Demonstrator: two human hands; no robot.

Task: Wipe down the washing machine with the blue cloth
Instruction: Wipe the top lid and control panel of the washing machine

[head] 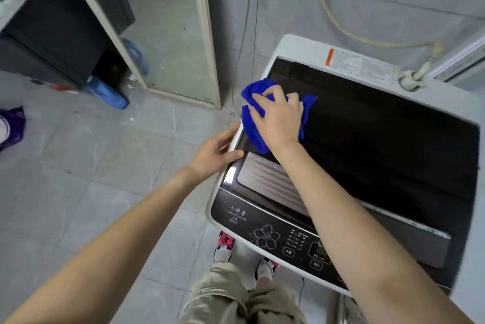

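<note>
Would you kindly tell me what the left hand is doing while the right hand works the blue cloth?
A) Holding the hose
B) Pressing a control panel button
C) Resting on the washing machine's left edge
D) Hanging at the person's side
C: the left hand rests on the left rim of the washing machine, thumb on top, while the right hand holds the blue cloth on the dark lid.

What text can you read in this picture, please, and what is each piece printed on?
"小神童": on the control panel, front left.
Model line beneath it: too blurred to read.
Buttons on that panel: characters too small to read.
Sticker with an orange stripe at the back: print too small to read.
</note>
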